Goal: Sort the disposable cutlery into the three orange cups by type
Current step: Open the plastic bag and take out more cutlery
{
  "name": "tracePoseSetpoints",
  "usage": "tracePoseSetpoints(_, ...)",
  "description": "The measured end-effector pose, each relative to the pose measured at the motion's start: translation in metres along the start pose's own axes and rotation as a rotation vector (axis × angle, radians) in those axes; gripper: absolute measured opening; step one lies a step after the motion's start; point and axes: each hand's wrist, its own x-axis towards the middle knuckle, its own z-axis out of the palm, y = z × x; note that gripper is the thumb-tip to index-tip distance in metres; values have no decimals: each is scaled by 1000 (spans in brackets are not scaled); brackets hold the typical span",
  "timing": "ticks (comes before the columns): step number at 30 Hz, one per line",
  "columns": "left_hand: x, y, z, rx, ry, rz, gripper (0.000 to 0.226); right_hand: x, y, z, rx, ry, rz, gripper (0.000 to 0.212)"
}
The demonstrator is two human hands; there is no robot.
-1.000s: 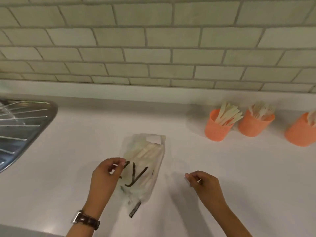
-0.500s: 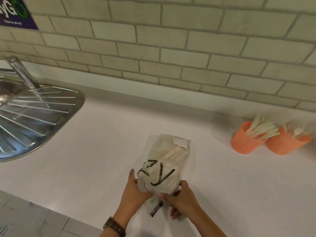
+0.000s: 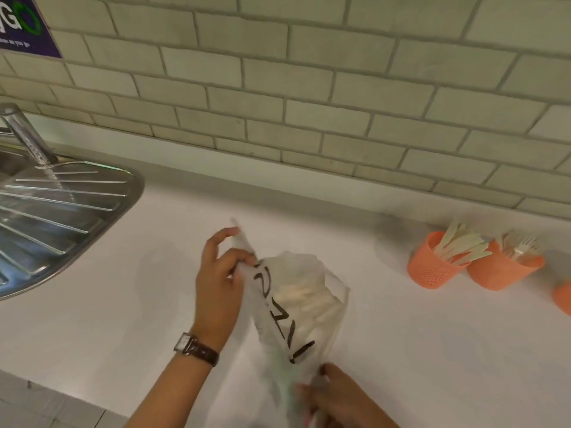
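A clear plastic bag (image 3: 304,307) with black lettering, full of pale cutlery, lies on the white counter (image 3: 123,304) at centre. My left hand (image 3: 220,284) pinches the bag's upper left edge and lifts it. My right hand (image 3: 335,396) grips the bag's near end at the bottom of the view. At the right stand the orange cups: one (image 3: 431,267) holds flat wooden pieces, the second (image 3: 502,271) holds forks, and only the edge of a third (image 3: 563,296) shows at the frame border.
A steel sink drainboard (image 3: 55,211) and tap (image 3: 26,137) fill the left side. A tiled wall (image 3: 309,88) runs behind the counter. The counter's front edge (image 3: 46,387) runs along the lower left.
My left hand has moved up from the bag's near end to its upper edge and lifted it. My right hand keeps the near end. The view shifted left and closer.
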Motion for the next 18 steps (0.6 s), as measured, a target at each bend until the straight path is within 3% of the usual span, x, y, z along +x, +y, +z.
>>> tracePoseSetpoints(2,-2,30,10,-153,-59,108,26,-4,-6,-13,-255,-18,3,33)
tracePoseSetpoints(4,-11,50,15,-388,-136,62,37,-7,-17,-38,-284,150,-72,9)
tracePoseSetpoints(7,-18,55,18,-805,-273,-161,37,-4,-43,-76,-281,639,-443,18)
tracePoseSetpoints(9,-18,55,16,-1171,-403,-356,36,-3,-68,-96,-231,784,-664,36)
tracePoseSetpoints(11,-20,47,14,-1411,-489,-451,35,-2,-92,-109,-326,755,-835,52)
tracePoseSetpoints(13,-19,38,10,-1621,-613,-516,19,2,-116,-114,-440,569,-880,59)
tracePoseSetpoints(14,-17,35,9,-1724,-646,-546,5,8,-125,-116,-440,430,-813,54)
tracePoseSetpoints(16,-13,28,7,-1742,-554,-586,17,21,-135,-114,-372,210,-565,36)
tracePoseSetpoints(18,-11,24,-2,-1635,-403,-600,25,32,-136,-109,-371,60,-346,63)
